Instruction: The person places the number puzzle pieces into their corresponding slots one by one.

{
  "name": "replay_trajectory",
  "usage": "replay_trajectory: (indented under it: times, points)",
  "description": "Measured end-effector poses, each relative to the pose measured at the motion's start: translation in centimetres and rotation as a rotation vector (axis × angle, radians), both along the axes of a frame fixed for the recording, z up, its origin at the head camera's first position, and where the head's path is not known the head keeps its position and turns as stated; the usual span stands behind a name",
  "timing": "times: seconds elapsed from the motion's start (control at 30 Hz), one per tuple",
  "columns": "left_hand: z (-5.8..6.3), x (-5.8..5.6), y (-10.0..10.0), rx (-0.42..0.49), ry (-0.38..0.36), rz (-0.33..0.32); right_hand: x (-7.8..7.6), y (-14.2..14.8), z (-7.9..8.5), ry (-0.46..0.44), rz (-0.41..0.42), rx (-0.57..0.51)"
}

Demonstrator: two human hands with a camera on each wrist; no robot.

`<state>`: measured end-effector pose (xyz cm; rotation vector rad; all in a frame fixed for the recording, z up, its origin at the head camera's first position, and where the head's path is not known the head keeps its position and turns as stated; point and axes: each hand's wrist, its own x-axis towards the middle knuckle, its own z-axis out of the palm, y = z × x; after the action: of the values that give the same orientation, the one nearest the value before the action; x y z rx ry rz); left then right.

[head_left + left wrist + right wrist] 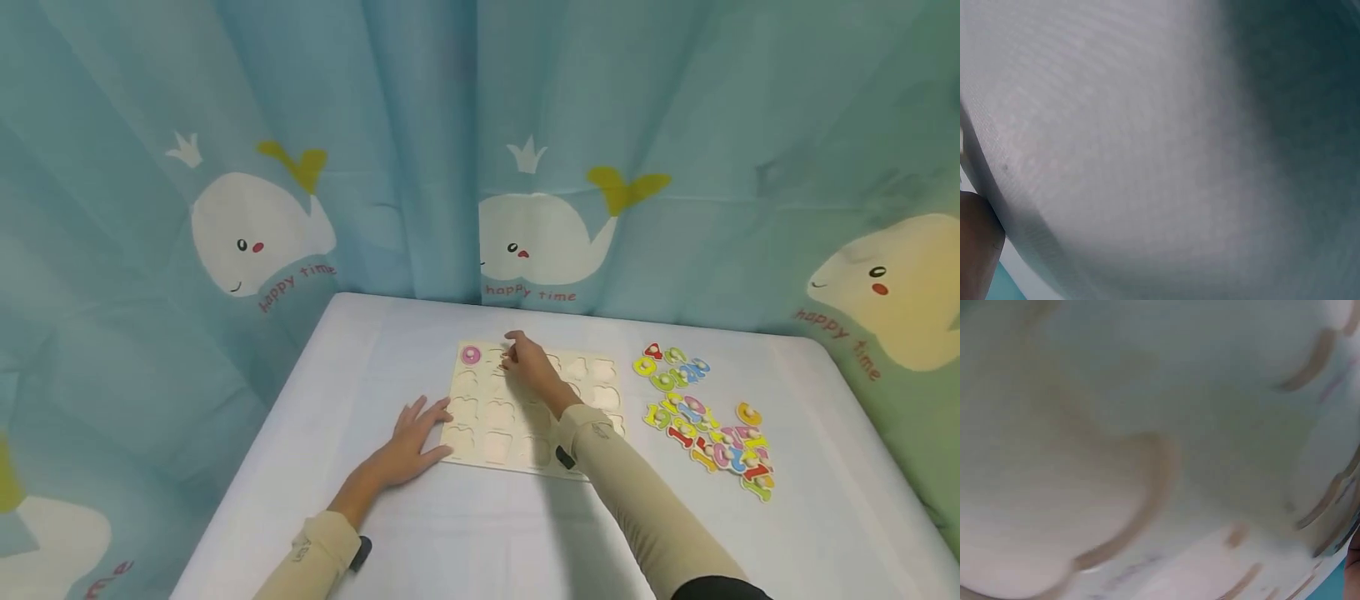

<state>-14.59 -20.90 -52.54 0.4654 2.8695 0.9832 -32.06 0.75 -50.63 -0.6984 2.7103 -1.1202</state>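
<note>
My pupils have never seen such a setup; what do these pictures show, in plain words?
There is no robot, just a person's left hand and right hand. The wide picture is taken from the head, the blurry two from the wrists. A puzzle board lies on the white table, a pink piece in its far left corner and number pieces to its right. The left hand rests at the board's left edge; whether the right, over the board, holds anything is unclear.
</note>
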Motion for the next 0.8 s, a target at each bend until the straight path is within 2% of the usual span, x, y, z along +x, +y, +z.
replay_trajectory:
  times: [0.17, 0.47, 0.5, 0.57, 0.7, 0.8]
  points:
    - [0.0, 0.2, 0.0, -0.002, 0.006, 0.031, -0.2, -1.4, 0.2, 0.004, -0.001, 0.025]
    - [0.2, -0.3, 0.1, 0.020, 0.015, -0.008, -1.0, -2.2, -0.5, 0.028, -0.005, 0.014]
    - [0.3, -0.3, 0.1, 0.021, 0.017, -0.006, -1.2, -2.2, -0.7, 0.062, 0.007, 0.001]
    - [0.2, -0.3, 0.1, 0.016, 0.024, 0.001, -1.3, -2.3, -0.9, 0.075, 0.009, 0.006]
    - [0.0, -0.3, 0.1, 0.011, 0.025, 0.003, -1.0, -2.5, -0.8, 0.081, 0.003, 0.032]
    - [-0.1, -0.1, 0.1, 0.016, 0.015, -0.004, -0.4, -2.7, -0.5, 0.051, -0.011, 0.069]
